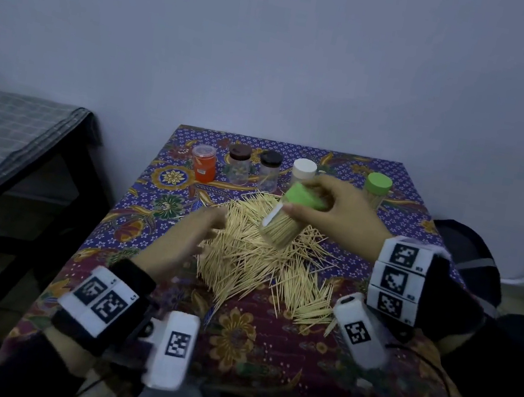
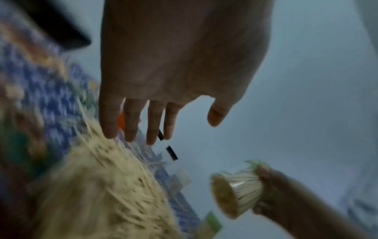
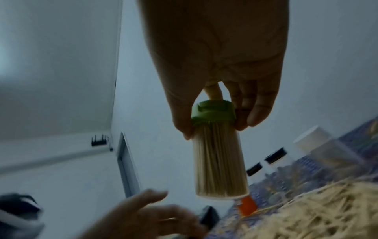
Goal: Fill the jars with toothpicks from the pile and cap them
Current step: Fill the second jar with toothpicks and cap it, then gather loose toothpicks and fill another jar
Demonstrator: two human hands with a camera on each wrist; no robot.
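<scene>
My right hand (image 1: 329, 202) grips a clear jar packed with toothpicks (image 1: 278, 227) by its green cap (image 1: 304, 196), lifted and tilted above the pile. The same jar (image 3: 219, 163) hangs cap-up below my right hand (image 3: 212, 113) in the right wrist view, and shows as the jar (image 2: 235, 189) low right in the left wrist view. A big pile of loose toothpicks (image 1: 260, 260) covers the middle of the table. My left hand (image 1: 191, 238) hovers at the pile's left edge, its fingers (image 2: 131, 122) straight and holding nothing.
Along the table's far edge stand an orange jar (image 1: 204, 164), a brown-capped jar (image 1: 238, 164), a black-capped jar (image 1: 269, 170), a white-capped jar (image 1: 303, 172) and a green-capped jar with toothpicks (image 1: 376, 189). A patterned cloth (image 1: 239, 343) covers the table. A dark bench (image 1: 12, 149) stands left.
</scene>
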